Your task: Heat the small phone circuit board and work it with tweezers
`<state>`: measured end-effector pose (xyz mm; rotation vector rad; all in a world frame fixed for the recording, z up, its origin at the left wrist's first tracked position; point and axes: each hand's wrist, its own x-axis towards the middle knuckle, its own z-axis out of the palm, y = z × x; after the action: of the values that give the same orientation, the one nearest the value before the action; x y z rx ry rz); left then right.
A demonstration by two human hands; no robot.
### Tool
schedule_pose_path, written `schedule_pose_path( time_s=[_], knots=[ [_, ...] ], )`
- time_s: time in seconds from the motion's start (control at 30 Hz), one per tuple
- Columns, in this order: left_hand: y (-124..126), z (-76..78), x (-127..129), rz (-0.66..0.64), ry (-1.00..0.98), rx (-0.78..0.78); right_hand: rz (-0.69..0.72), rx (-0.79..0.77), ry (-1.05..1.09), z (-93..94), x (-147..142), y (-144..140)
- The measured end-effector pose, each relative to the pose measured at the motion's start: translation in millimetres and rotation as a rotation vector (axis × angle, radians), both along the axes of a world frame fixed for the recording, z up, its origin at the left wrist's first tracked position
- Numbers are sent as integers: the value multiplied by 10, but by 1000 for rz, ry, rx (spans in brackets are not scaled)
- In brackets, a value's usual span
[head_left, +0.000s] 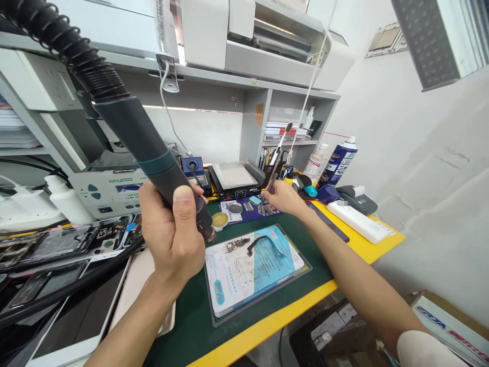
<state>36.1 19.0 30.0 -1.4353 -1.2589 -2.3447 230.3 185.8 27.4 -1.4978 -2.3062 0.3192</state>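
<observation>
My left hand (pixel 173 229) is wrapped round the dark handle of a hot air gun (pixel 153 158), its metal nozzle pointing down towards the bench. Farther off to the right, my right hand (pixel 280 196) pinches a pair of tweezers (pixel 272 181) over a purple mat with small parts on it. Below and between the hands lies a white and blue booklet (pixel 263 278). A small circuit board (pixel 237 245) and a black flex cable (pixel 263 239) rest on it. A tin of yellowish paste (pixel 219 219) sits just past the nozzle.
Phone parts and a white-framed tablet (pixel 82 311) crowd the left side, with a thick black hose (pixel 72 283) across them. A heating plate (pixel 237 178) stands at the back. A spray can (pixel 336 162) and a white box (pixel 359 221) are on the right.
</observation>
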Motion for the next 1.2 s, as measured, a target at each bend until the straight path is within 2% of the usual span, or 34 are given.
schedule_pose_path(
  time_s=[0.2,0.53,0.8,1.0,1.2],
  knots=[
    [-4,4,3,-3,-2,3,2,38,8,10,-15,-9],
    [-7,1,3,-34,-6,14,35,140,-12,-127,-41,70],
    [1,-1,-9,-34,6,32,18,157,-32,-151,-34,114],
    [19,-7,-26,-24,30,40,-29,127,-40,-32,22,101],
    [15,-23,-21,-27,23,35,-40,29,-52,114,135,73]
  ],
)
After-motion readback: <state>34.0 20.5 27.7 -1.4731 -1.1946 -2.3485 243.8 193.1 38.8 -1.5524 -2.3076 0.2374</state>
